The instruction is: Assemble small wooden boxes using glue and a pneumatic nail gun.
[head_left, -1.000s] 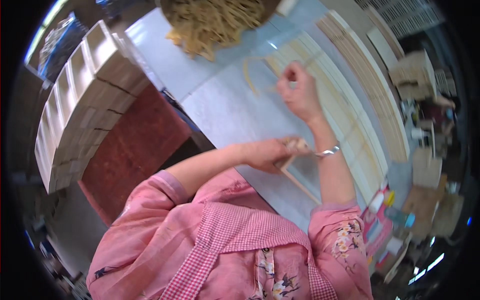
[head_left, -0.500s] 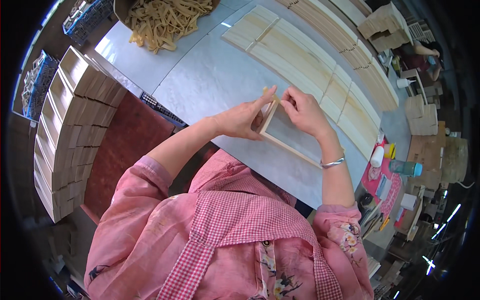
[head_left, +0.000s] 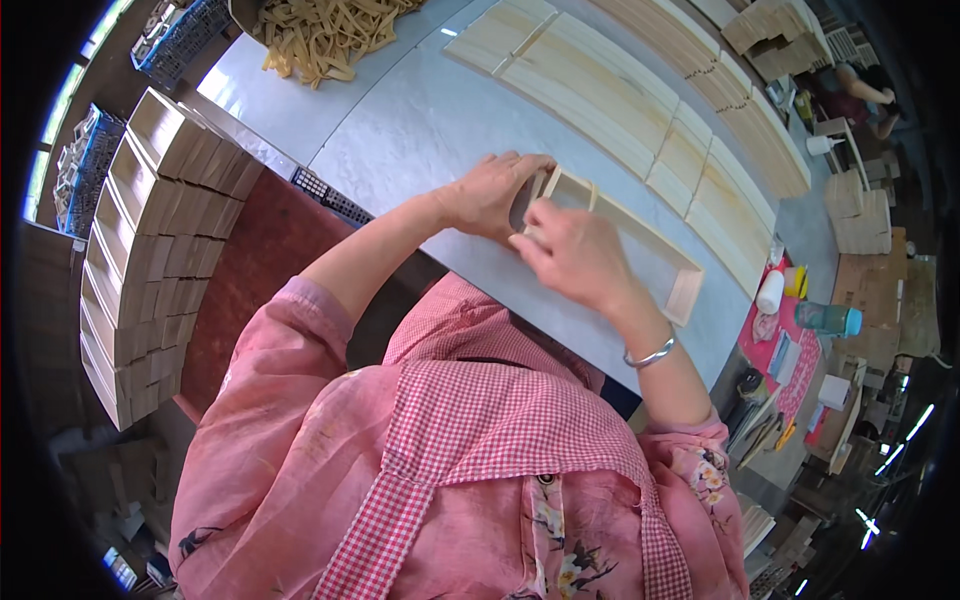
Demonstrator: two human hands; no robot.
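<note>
**Where Pull and Hold Compete, Slips May Follow**

While the bare left hand (head_left: 492,196) clasps the left end of a pale, shallow, rectangular wooden frame (head_left: 645,230), the bare right hand (head_left: 582,252) curls over its near wall; we cannot tell whether its hidden fingertips pinch anything. We find the frame over the grey-white, marbled tabletop (head_left: 420,150), close to the front edge. A narrow, yellow, loop-like band (head_left: 594,195) crosses the far wall near the clasped end. Should the band be taut, we judge that a slipping fingertip could let it snap back upon the knuckles. Uneven pull might also rack the corners out of square, especially if the joints are loose. Because the frame's right end is unheld, we would expect sideways force to swing it towards the pale, flat wooden boards (head_left: 600,85) beyond.
</note>
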